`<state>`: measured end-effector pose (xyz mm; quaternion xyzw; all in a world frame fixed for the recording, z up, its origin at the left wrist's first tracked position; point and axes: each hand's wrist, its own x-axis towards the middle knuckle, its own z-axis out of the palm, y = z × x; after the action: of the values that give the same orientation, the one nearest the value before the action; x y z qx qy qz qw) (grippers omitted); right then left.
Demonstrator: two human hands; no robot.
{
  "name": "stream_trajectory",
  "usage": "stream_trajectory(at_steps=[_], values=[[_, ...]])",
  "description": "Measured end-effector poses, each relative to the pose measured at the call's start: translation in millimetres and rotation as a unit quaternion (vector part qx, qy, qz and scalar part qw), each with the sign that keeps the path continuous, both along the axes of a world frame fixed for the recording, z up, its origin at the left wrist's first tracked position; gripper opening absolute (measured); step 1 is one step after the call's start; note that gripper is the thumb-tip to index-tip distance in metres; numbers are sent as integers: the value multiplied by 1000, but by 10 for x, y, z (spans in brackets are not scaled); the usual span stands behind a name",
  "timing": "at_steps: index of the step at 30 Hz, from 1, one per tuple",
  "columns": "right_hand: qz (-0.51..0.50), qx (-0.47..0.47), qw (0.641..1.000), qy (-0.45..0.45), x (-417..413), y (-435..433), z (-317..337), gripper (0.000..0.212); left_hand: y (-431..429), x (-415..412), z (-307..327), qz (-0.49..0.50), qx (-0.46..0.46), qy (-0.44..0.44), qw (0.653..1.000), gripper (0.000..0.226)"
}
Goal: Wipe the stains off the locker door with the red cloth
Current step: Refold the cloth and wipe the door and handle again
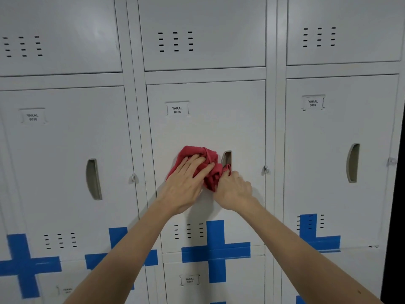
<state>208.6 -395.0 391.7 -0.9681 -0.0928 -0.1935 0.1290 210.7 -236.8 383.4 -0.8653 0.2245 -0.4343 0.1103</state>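
Observation:
The grey locker door [206, 132] labelled YAKAL 0006 fills the middle of the head view. A crumpled red cloth [208, 159] is pressed against it just left of the recessed handle [226, 157]. My left hand [186, 183] lies flat on the cloth with fingers spread. My right hand [233, 189] grips the cloth's right end beside the handle, its fingertips hidden in the fabric. I can make out no stains on the door; the cloth and hands hide the part under them.
Neighbouring locker doors stand left [65, 161] and right [339, 161], each with a handle and a small latch. Blue tape crosses [215, 251] mark the lower rows. A dark edge [398, 216] runs down the far right.

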Motion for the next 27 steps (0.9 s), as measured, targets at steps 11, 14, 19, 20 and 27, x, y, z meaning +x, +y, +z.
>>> stream_trajectory(at_steps=[11, 14, 19, 20, 27], values=[[95, 103, 990, -20, 79, -96, -74, 72, 8, -15, -34, 14, -3, 2, 1000, 51], [126, 212, 969, -13, 116, -20, -189, 65, 15, -26, -46, 12, 0, 7, 1000, 51], [249, 471, 846, 31, 144, 18, -337, 61, 39, -2, -64, 3, -3, 6, 1000, 51], [255, 471, 844, 31, 137, 6, -357, 57, 37, 6, -71, 0, -6, 6, 1000, 51], [165, 310, 936, -26, 83, -45, -423, 35, 27, 17, -93, -4, -4, 8, 1000, 50]])
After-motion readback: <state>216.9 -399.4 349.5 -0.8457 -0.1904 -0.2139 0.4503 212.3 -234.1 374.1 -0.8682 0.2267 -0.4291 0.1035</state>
